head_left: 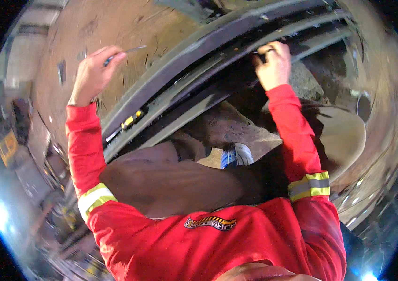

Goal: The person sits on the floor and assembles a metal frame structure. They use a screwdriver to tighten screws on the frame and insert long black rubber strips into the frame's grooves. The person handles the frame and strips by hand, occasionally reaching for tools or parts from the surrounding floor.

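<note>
My left hand (95,74) is raised over the brown, bare metal floor panel (128,23). Its fingers are closed round a slim tool with a blue handle (109,60) and a thin metal shaft, which looks like a small screwdriver. My right hand (275,65) is at the dark, ridged sill (217,63) of what looks like a stripped vehicle body. Its fingers are curled together at a small dark thing that I cannot make out. On the near part of the sill lies a yellow-and-black tool (132,120) with a pale tip, its kind unclear.
Below the sill, my legs in dark trousers (180,180) and a blue-and-white shoe (236,154) show. A curved, light brown panel (344,136) stands beside my right arm. Off to the left is blurred clutter with a yellow-framed object (8,148). Bright lamps shine at both lower sides.
</note>
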